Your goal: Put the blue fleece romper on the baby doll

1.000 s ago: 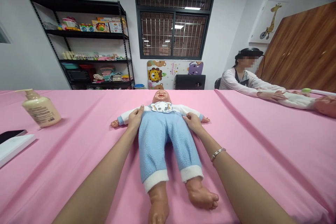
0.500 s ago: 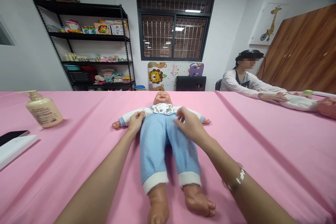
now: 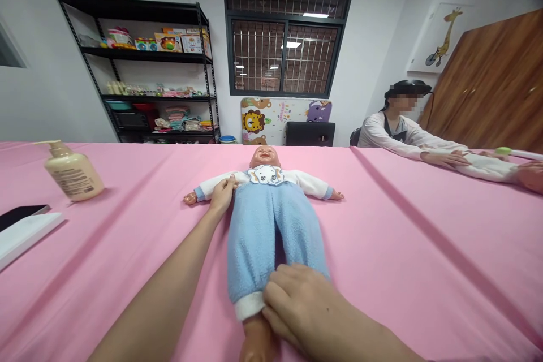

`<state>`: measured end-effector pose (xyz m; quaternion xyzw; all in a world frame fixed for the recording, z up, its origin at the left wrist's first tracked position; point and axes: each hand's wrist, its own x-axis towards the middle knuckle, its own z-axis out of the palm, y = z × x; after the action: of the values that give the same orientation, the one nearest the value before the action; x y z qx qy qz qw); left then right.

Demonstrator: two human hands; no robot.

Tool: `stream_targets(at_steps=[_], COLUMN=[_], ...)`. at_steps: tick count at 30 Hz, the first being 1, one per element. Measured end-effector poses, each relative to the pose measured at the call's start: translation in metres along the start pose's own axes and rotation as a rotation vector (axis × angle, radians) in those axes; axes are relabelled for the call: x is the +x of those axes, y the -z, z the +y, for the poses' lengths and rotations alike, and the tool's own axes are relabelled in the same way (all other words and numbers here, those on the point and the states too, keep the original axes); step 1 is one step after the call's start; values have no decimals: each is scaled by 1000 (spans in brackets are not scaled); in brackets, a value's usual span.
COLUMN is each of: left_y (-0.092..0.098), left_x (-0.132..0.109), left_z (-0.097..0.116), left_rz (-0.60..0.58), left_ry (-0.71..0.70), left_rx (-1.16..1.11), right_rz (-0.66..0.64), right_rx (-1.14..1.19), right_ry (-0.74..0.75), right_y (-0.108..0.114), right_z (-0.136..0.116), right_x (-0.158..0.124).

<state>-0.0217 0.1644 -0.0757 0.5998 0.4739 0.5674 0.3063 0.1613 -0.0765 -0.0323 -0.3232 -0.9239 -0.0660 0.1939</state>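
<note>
A baby doll (image 3: 265,155) lies on its back with its head away from me and its arms spread. It wears a white top with an animal-face bib (image 3: 266,175) and fluffy blue trousers (image 3: 254,232) with white cuffs. My left hand (image 3: 223,193) pinches the clothing at the doll's side, by the top of the trousers. Down at the legs, my right hand (image 3: 299,300) is closed on the inner edge of the trouser cuff (image 3: 249,306) on the left side. That hand hides the doll's other foot and cuff; one bare foot shows at the bottom edge.
A pump bottle (image 3: 74,172) stands on the pink cloth (image 3: 403,260) at the left, behind a phone (image 3: 21,216) and a white box (image 3: 31,237). At the far right a person (image 3: 394,124) rests their hands on another doll (image 3: 494,168). Shelves (image 3: 156,56) stand against the back wall.
My right hand has come down from the doll's waist to the trouser cuff and closed on it. My left hand stays at the doll's side. The view has shifted slightly.
</note>
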Motion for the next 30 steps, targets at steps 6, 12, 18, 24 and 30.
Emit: stream_targets(at_steps=[6, 12, 18, 24, 30], left_y=[-1, -1, -1, -3, -1], left_x=[0, 1, 1, -1, -9], left_z=[-1, -3, -1, 1, 17], left_rz=[-2, -8, 6, 10, 86], left_ry=[7, 22, 2, 4, 30], left_rx=[-1, -11, -15, 9, 201], right_rz=[83, 139, 132, 103, -95], right_rx=[-175, -319, -412, -292, 136], right_ry=[-92, -127, -75, -68, -580], right_y=[10, 12, 19, 31, 47], right_z=[7, 13, 11, 11, 62], right_x=[-26, -43, -45, -52, -14])
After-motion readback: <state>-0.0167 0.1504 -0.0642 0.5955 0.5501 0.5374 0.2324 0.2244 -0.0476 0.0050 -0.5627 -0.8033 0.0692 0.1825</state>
